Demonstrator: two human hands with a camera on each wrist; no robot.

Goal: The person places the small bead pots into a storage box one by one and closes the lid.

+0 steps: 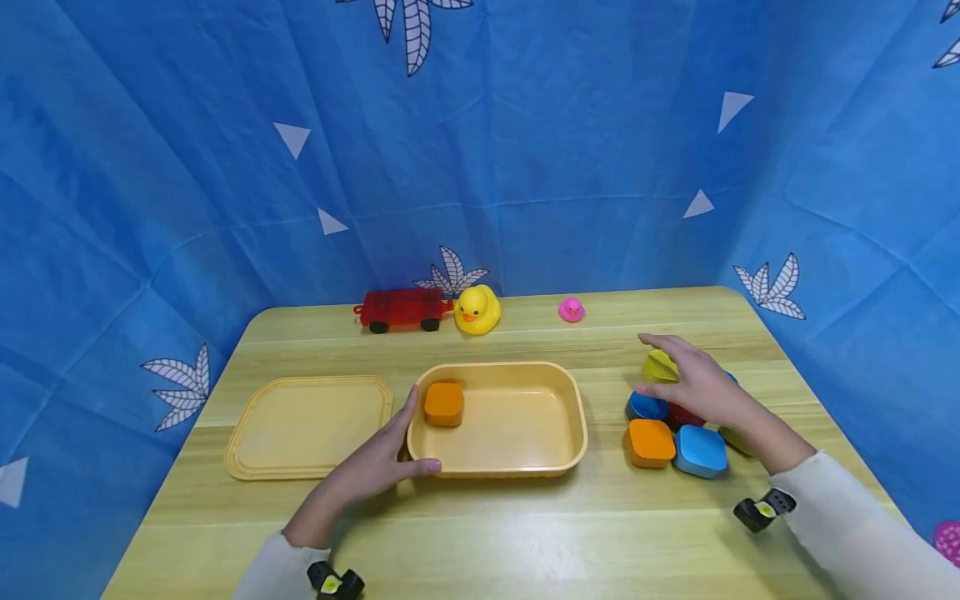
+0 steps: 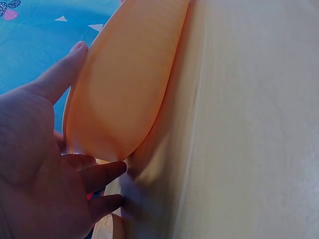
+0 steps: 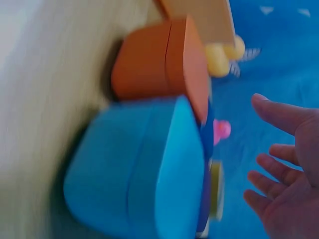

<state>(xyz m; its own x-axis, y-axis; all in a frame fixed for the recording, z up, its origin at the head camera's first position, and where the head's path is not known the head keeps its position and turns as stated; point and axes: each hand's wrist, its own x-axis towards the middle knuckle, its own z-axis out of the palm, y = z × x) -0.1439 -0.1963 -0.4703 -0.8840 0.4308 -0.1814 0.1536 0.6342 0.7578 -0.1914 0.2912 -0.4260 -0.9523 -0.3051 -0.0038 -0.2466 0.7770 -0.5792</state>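
The light-blue block (image 1: pixel 701 451) and an orange block (image 1: pixel 650 442) sit side by side on the worktop (image 1: pixel 525 533), nearer the person than the fingers of the right hand (image 1: pixel 701 383). The left hand (image 1: pixel 378 460), fingers loosely spread, touches a tub (image 1: pixel 517 425) at its near left corner, thumb at the near side and the rest by the left end. Inside, a 2nd orange block (image 1: pixel 444 404) lies just past those fingers; a lid (image 1: pixel 309 427) lies flat to the left. The right hand hangs over the pile, fingers well parted and holding nothing, a yellow block (image 1: pixel 659 367) showing between thumb and fingers (under or behind them, I cannot tell). Farther back stand a red cart (image 1: pixel 402 308) and 2 ducks, yellow (image 1: pixel 477 310) and pink (image 1: pixel 572 310), before a blue cloth (image 1: pixel 570 125).
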